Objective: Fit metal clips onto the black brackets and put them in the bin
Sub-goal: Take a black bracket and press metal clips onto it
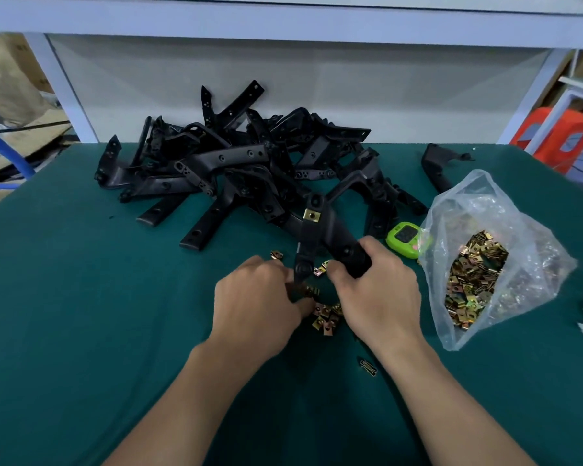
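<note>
Forearms reach in over the green table (81, 297). Right hand (377, 290) grips one leg of a black bracket (320, 227); left hand (260, 297) pinches a metal clip (308, 290) at the other leg's tip. Bracket stands between the hands, long axis running away, apex far, fitted clip (311, 215) near it. Loose clips (325, 317) lie beneath.

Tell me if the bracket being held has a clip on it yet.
On: one brass clip sits on the held bracket near its upper bend. The right hand grips its lower end.
</note>
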The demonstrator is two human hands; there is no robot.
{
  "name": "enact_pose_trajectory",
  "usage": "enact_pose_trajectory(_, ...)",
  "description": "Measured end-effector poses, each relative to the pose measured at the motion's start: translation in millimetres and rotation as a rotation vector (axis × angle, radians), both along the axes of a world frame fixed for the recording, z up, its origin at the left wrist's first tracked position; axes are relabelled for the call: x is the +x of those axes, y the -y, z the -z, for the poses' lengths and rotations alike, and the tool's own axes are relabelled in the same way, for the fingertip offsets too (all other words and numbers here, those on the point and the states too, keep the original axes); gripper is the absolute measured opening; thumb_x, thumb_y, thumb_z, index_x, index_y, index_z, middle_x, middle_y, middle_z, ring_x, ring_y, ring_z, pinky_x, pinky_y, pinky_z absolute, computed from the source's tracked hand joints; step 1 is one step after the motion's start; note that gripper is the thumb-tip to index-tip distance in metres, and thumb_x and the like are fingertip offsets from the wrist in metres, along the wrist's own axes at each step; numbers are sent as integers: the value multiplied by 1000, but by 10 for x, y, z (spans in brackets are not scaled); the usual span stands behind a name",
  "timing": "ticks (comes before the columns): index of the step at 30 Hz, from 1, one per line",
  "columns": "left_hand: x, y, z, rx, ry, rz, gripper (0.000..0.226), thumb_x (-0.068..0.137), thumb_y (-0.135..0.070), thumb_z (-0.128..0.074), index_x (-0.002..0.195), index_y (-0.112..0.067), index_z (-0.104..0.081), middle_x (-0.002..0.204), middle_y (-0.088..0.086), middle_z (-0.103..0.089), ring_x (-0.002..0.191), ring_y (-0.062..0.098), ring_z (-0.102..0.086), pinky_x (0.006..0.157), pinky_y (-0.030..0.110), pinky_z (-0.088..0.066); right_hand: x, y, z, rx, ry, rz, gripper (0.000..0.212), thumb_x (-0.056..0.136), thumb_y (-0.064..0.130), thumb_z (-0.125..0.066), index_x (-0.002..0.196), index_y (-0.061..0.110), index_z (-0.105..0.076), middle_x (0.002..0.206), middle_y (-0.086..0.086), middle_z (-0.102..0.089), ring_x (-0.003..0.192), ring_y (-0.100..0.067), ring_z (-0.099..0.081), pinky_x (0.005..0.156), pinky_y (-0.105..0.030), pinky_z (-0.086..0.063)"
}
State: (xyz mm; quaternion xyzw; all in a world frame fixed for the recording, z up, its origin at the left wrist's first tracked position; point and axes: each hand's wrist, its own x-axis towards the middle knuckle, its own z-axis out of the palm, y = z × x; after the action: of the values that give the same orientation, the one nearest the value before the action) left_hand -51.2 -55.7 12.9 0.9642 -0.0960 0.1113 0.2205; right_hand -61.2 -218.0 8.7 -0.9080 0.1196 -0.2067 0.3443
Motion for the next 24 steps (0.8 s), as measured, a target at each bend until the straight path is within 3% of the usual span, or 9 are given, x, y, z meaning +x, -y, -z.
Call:
enact_pose_trajectory(4,22,13,40,89,43,-28,33,74,-61,-76,81,-30,-67,75,-14,-48,67,9,-44,56,25,-26,0,-10,13,-16,-20,0,27,76,59,-54,80,33,-50,64,13,-58,65,-11,-55,57,-34,-39)
enact_pose_trajectory(7,-42,38,-19,134,167,20,27,58,-26,-94,64,-24,-67,59,-9,-51,52,15,-49,55,20,-31,-1,-2,23,-5,-13,20,26,77,57,-56,77,32,-49,63,12,-57,64,-9,-54,55,-34,-37)
enact_pose_trajectory(10,-49,24,10,11,233,63,27,54,1,-83,69,-19,-72,68,-6,-66,65,19,-56,59,25,-45,13,7,31,24,-1,41,23,81,51,-63,77,32,-49,64,13,-57,63,-9,-54,55,-34,-37)
enact_pose_trajectory(13,-27,38,18,-55,126,191,21,71,-10,-68,78,-28,-77,87,-16,-64,85,9,-45,73,16,-38,31,12,26,44,17,45,22,83,49,-65,80,32,-52,66,13,-58,66,-8,-54,56,-34,-38)
enact_pose_trajectory(17,-14,50,33,-26,-4,316,21,83,-34,-72,99,-44,-79,107,-22,-62,107,5,-45,93,16,-27,33,23,23,70,34,32,21,81,50,-65,77,32,-53,66,14,-59,66,-7,-56,57,-34,-41)
enact_pose_trajectory(21,34,11,45,33,-16,323,15,88,-41,-73,102,-43,-79,111,-22,-62,110,5,-47,92,16,-26,34,15,28,73,17,10,22,77,53,-63,77,32,-56,64,15,-60,65,-6,-57,56,-32,-42)
enact_pose_trajectory(24,-16,51,73,-20,20,276,11,92,-34,-71,97,-34,-80,104,-20,-64,106,7,-49,93,22,-33,33,15,31,91,30,13,22,75,54,-63,75,33,-55,63,17,-60,62,-4,-56,53,-30,-37)
